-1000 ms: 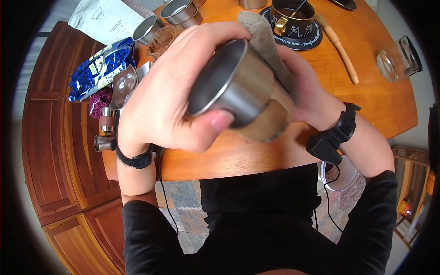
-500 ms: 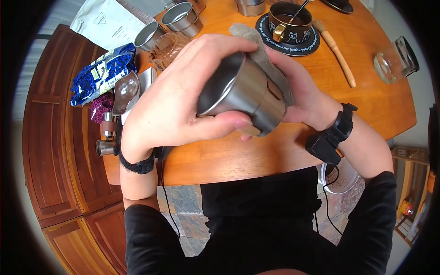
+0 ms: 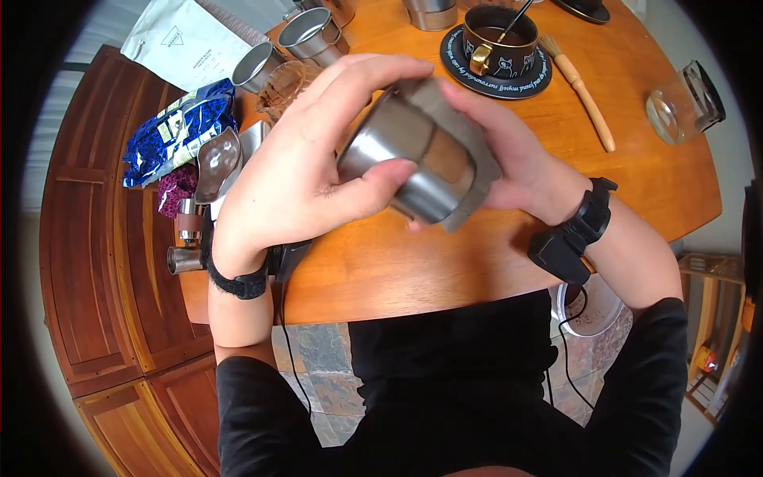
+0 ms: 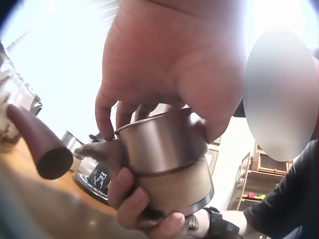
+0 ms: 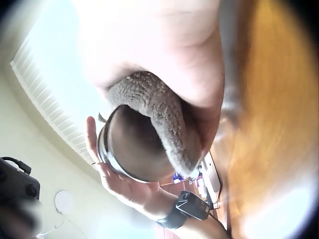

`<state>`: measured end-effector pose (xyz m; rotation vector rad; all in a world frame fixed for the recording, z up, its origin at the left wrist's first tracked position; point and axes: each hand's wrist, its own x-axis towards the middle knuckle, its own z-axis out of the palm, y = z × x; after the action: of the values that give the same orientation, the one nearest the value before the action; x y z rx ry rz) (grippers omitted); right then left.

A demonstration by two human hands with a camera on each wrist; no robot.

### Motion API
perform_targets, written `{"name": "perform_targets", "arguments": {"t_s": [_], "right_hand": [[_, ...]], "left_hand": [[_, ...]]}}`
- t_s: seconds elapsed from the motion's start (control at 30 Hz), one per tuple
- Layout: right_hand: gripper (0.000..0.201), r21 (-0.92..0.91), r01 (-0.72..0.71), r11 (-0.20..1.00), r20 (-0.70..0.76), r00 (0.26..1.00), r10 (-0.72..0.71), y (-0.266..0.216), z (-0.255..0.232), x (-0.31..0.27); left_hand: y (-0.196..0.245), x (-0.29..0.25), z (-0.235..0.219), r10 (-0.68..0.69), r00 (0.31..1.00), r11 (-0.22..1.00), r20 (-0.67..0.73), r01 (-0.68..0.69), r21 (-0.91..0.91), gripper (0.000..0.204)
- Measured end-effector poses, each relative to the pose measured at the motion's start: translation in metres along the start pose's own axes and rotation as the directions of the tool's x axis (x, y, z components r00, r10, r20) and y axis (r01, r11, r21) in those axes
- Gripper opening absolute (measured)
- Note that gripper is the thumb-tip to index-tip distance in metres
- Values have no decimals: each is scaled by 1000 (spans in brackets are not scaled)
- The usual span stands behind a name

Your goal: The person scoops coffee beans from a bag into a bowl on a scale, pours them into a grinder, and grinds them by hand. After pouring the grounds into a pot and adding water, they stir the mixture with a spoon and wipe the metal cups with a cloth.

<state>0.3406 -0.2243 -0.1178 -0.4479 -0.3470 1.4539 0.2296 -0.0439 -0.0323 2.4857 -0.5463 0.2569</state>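
Note:
My left hand [image 3: 294,167] grips one end of a round, steel cup [image 4: 159,144], thumb on the near side and fingers over the far side. My right hand [image 3: 517,159] holds a grey cloth [image 5: 149,102] against the other end, its fingers curled around the lower part in the left wrist view. The cup is tilted above the table's front half, and a seam rings its side. Its open mouth, under the left palm, is hidden in the head view.
A black cat-pattern cup [image 3: 499,48] with dark liquid stands on a black saucer. To its right are a wooden-handled brush [image 3: 584,95] and a glass jar [image 3: 668,115]. Steel cups [image 3: 310,38], a blue bag [image 3: 184,127] and a white bag [image 3: 187,48] crowd the left side.
The steel cup has turned in the hands, so its mouth, visible earlier, now faces away and its side shows. Both hands keep their hold, with the cloth still in the right.

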Motion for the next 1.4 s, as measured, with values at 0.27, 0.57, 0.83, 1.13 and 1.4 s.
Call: {"name": "perform_targets", "arguments": {"t_s": [0.27, 0.57, 0.83, 1.13, 1.4], "right_hand": [[51, -24, 75, 997, -115, 990, -77, 5, 2, 4], [54, 98, -4, 995, 87, 996, -4, 4, -4, 1], [56, -131, 126, 983, 5, 992, -127, 4, -7, 3], [48, 41, 157, 987, 56, 986, -159, 3, -9, 3], [49, -40, 206, 978, 24, 979, -205, 6, -4, 5]], "left_hand": [[5, 1, 5, -177, 978, 983, -114, 170, -66, 55], [1, -2, 7, -168, 985, 966, -44, 156, -207, 89], [0, -1, 4, -39, 999, 995, -8, 38, -90, 82], [3, 1, 3, 84, 996, 995, 28, -83, -50, 69], [9, -3, 6, -135, 991, 969, 17, 136, -206, 77]]}}
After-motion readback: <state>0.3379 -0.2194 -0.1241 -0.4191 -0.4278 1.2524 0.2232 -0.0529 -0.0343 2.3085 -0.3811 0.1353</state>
